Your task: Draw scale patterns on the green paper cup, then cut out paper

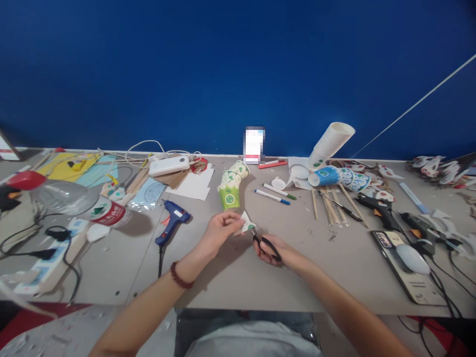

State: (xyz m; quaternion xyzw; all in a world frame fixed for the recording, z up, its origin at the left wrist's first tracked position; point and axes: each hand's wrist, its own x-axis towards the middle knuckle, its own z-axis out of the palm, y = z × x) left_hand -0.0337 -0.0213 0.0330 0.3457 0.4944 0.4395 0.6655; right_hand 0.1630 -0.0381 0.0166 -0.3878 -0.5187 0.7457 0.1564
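Left hand (219, 229) pinching a small paper piece (246, 223) with a green mark, thumb and fingers closed on its left edge, held just above the bench (230, 277). Paper piece at 3 o'clock of that hand, sticking out toward the other one. Right hand (277, 252) clenched around black-handled scissors (265, 244), fingers through the loops, blades pointing to 11 o'clock and meeting the lower right corner of the paper piece. Paper piece thus between the 2 hands, touching both the left fingers and the scissor tips. Dark red bead bracelet (181, 278) on the left wrist.

At 12 o'clock of the hands, just beyond the paper, a green paper cup (229, 192) with another patterned one stuck on top, tilted. At 9 o'clock of the left hand, near it, a blue glue gun (172, 222) lying on the bench. Farther to 9 o'clock, a clear plastic bottle (70, 199) with a red cap, on its side. At 1 o'clock, 2 markers (275, 194), then a leaning stack of white cups (330, 143) and blue cups (336, 176) lying down. At 2 o'clock, wooden sticks (329, 204) and a black glue gun (375, 207). At 3 o'clock, well apart, a pale mouse (412, 258) resting on a dark pad.
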